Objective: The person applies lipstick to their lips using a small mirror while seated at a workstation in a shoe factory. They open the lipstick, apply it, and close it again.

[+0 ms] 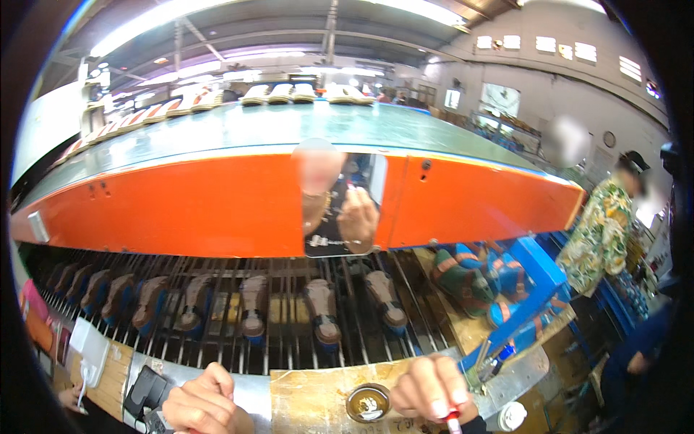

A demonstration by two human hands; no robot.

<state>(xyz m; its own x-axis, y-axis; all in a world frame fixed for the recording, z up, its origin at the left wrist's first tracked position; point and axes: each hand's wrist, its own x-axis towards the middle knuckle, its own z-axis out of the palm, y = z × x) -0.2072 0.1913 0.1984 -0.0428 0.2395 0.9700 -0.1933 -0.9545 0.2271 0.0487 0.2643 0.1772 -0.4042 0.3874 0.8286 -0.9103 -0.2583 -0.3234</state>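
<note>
At the bottom right, my right hand [432, 387] pinches a small tube with a red top [453, 419] between thumb and fingers. The tube points downward, and its lower end is cut off by the picture's edge. My left hand [202, 403] is at the lower left, fingers curled in; whatever may be inside is hidden. Between the hands, closest to the right one, a round dish with a brown inside [368, 402] rests on a wooden board [311, 394]. A black device [147, 390] lies beside my left hand. A mirror [343, 217] on the orange panel reflects a raised hand.
Shoe parts on forms [254, 307] line a rack of metal rods below an orange conveyor side [181, 206]. Soles [278, 94] sit on the green belt. Boots [463, 282] and a blue frame [531, 289] stand right, near a white bottle [511, 416]. A person [600, 217] stands far right.
</note>
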